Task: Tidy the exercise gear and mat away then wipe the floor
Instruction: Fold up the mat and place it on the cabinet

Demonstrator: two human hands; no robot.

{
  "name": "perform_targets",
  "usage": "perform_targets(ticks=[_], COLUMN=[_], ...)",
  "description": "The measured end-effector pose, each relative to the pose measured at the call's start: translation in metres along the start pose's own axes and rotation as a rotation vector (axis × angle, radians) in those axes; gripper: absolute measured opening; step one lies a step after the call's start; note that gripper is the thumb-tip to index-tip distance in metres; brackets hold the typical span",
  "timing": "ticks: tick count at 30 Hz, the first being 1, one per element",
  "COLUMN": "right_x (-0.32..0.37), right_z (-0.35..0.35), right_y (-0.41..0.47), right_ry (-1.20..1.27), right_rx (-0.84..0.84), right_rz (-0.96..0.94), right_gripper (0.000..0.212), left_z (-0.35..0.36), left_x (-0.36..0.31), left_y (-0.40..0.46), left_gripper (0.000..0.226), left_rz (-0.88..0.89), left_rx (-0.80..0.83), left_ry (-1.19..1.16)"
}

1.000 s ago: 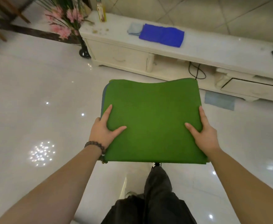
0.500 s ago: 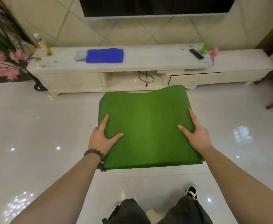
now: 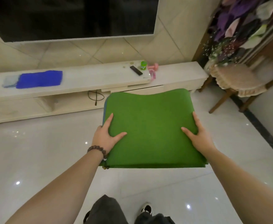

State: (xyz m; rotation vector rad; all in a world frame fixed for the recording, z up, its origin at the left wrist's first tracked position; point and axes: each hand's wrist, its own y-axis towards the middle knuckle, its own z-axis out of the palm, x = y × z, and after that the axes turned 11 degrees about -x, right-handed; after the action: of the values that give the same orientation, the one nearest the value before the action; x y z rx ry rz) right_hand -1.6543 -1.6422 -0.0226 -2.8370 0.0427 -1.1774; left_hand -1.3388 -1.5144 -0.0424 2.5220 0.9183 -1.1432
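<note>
The folded green foam exercise mat (image 3: pixel 152 128) is held level above the glossy white tiled floor (image 3: pixel 35 151), gripped at its side edges by the left hand (image 3: pixel 105 138) and right hand (image 3: pixel 199 136), thumbs pressed on top.

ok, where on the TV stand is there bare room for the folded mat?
Bare top between the blue cloth and the remote, also the low right end beyond the pink dumbbell. Crowded around the remote, green cup and dumbbell.

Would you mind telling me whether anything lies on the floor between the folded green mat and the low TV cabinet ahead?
Nothing visible does. Both hands, left hand and right hand, hold the folded green mat above bare floor before the cabinet.
</note>
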Motion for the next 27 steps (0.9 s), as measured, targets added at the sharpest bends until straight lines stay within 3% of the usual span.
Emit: perform_targets(ticks=[14,27], right_x=[-0.074,-0.057], right_z=[-0.050,-0.077], right_y=[0.207,0.498], right_ry=[0.002,-0.054], right_rx=[-0.042,0.038], right_rz=[0.094,0.081], right_gripper=[0.078,0.079], left_z=[0.156,0.300], left_x=[-0.138,-0.257], left_y=[0.126,0.325], left_gripper=[0.094,0.093], left_rz=[0.028,-0.087], left_rx=[0.067,0.042], left_ry=[0.043,0.038])
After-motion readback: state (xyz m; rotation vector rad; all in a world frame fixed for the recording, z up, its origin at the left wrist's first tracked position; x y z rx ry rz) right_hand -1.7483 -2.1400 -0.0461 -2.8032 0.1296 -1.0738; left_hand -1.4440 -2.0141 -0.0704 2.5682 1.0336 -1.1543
